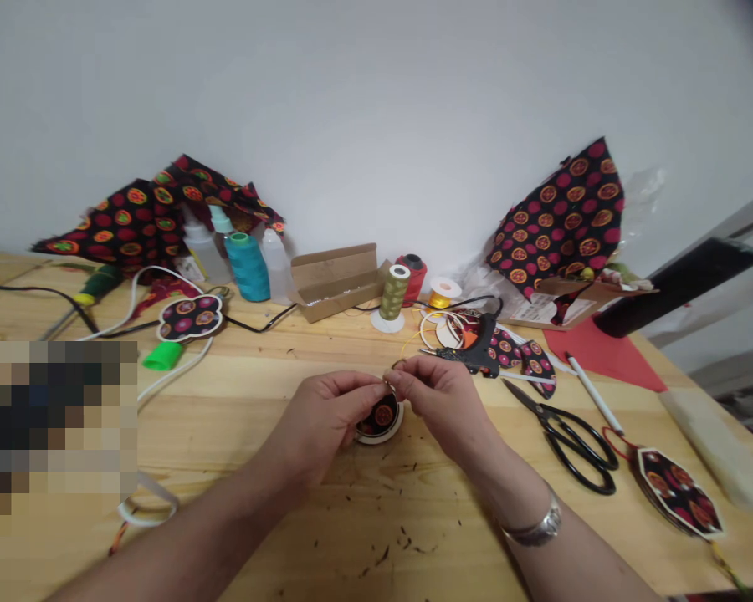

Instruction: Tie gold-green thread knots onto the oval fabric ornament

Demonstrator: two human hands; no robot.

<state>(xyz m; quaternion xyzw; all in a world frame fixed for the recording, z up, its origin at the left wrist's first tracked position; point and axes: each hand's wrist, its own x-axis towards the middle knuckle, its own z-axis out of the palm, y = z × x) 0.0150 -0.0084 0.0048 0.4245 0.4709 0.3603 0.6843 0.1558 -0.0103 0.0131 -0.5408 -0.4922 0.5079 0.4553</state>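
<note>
Both hands meet at the top edge of a round, pale-rimmed piece covered in black fabric with red and orange round prints. My left hand is closed, with thumb and forefinger pinched at the piece's upper left rim. My right hand is closed too, its fingertips pinching a thin cord just above that rim. Exactly what lies between the touching fingertips is partly hidden. A silver bracelet circles the right wrist. Just behind the hands lies a black glue gun.
Black-handled scissors and an octagonal fabric piece lie at right. A flower-shaped piece and a green object are at left. Thread spools, a cardboard box and bottles line the wall. A blurred patch hides the lower left.
</note>
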